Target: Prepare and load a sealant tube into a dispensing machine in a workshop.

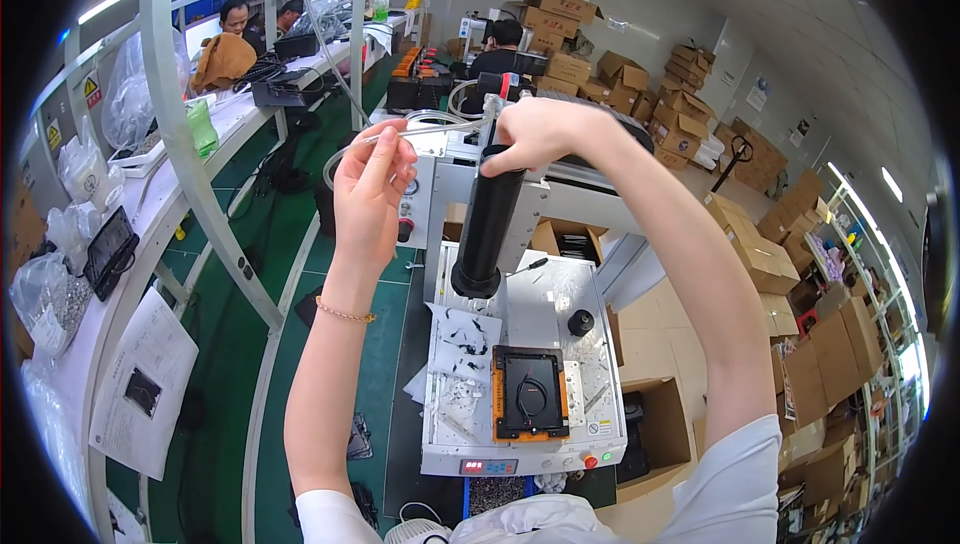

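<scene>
My left hand [372, 184] is raised, its thumb and fingers pinching a thin clear tube [440, 129]. That tube runs across to the top of an upright black cylinder [490, 229] mounted on a bench-top machine. Around the upper end of the cylinder curl the fingers of my right hand [540, 134]; its fingertips are partly hidden. Below, on the machine's white bed [590, 414], lies an orange-edged black tray [530, 394] with a coiled black cable [532, 396] in it. A smeared white sheet [465, 339] and a small black round part [580, 322] lie nearby.
An upright white frame post [205, 144] stands left of me, beside a long bench [160, 214] with bags and a tablet-like device [110, 252]. Open cardboard boxes [660, 434] flank the machine's right. Two people sit at the far left bench, another [497, 49] behind the machine.
</scene>
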Motion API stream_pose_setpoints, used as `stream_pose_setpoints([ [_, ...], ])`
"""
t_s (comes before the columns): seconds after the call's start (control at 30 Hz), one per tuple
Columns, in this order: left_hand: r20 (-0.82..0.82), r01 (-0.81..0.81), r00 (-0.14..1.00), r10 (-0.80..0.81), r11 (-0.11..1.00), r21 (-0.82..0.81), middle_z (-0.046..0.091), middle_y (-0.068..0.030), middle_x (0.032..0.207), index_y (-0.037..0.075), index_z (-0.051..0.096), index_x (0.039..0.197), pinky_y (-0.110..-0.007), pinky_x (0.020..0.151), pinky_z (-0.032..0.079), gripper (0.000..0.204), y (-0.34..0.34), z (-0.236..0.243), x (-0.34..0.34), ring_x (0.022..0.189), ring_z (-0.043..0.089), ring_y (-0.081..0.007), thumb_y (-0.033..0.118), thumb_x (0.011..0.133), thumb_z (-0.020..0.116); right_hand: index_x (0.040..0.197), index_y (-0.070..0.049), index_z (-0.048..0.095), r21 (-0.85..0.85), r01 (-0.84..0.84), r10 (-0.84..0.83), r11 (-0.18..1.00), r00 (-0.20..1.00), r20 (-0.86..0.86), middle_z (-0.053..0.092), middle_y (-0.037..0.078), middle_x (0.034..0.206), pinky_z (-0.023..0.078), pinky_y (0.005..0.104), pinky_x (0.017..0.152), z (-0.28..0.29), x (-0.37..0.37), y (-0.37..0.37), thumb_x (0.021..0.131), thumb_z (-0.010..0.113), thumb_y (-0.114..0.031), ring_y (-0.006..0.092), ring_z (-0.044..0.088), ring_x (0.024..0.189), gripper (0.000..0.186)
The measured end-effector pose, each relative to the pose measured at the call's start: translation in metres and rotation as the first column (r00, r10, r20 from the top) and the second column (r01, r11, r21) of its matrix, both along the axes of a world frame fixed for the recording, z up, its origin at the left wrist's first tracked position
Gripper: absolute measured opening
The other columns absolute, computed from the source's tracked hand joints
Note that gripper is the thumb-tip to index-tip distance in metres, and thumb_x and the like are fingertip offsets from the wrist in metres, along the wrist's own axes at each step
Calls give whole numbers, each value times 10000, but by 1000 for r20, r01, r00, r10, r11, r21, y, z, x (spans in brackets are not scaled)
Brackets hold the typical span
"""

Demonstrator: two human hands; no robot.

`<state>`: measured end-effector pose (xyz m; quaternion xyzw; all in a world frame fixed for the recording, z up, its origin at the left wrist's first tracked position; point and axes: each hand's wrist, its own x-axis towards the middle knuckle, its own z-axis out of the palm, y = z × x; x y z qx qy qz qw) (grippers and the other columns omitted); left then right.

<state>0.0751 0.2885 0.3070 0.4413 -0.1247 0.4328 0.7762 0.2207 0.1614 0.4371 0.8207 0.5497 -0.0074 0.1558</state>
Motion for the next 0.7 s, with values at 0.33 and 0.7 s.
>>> stream_pose_setpoints([
  [0.33, -51, 11, 999, -14, 998, -67, 518, 1, 777, -7, 548, 1164, -232, 685, 402, 248, -6, -4, -7, 703, 442, -60, 182, 1009, 511, 1071, -45, 696, 14, 324, -323, 946, 937, 133, 726, 87, 870, 518, 336, 816, -5, -23, 15, 755, 557, -685, 166, 705, 833, 727],
  [0.7, -20, 53, 998, -54, 997, -58, 565, -6, 797, -13, 570, 1143, -209, 696, 415, 233, -7, -10, -4, 721, 473, -61, 166, 1009, 505, 674, -11, 680, -41, 126, -123, 991, 989, 83, 691, 46, 633, 549, 291, 710, -3, -6, 10, 753, 421, -824, 146, 710, 700, 857],
])
